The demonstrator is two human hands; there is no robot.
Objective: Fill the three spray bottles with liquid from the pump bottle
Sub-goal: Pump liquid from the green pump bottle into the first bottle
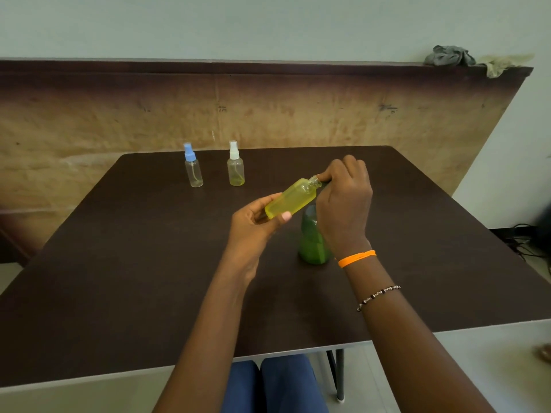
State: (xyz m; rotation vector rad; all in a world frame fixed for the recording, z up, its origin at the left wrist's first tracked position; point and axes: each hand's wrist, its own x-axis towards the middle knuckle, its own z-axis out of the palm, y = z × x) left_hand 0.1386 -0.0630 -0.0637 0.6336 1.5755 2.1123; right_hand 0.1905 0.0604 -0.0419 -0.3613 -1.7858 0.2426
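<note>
Bottle [290,201] in my left hand [256,225]: clear smooth plastic, yellow-tinted. Beyond it, two spray bottles [193,171] [236,171] looked the same plastic. Table [149,248] under them: dark, matt. Backboard [268,114] behind: rough, worn wood.

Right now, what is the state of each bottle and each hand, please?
Yellow bottle: uncapped, tilted, nearly full.
Green pump bottle: upright on table, top hidden by the hand.
Blue-capped spray bottle: capped, upright, looks empty.
White-capped spray bottle: capped, upright, little liquid.
Left hand: holds yellow bottle.
Right hand: fingers at its neck.
</note>
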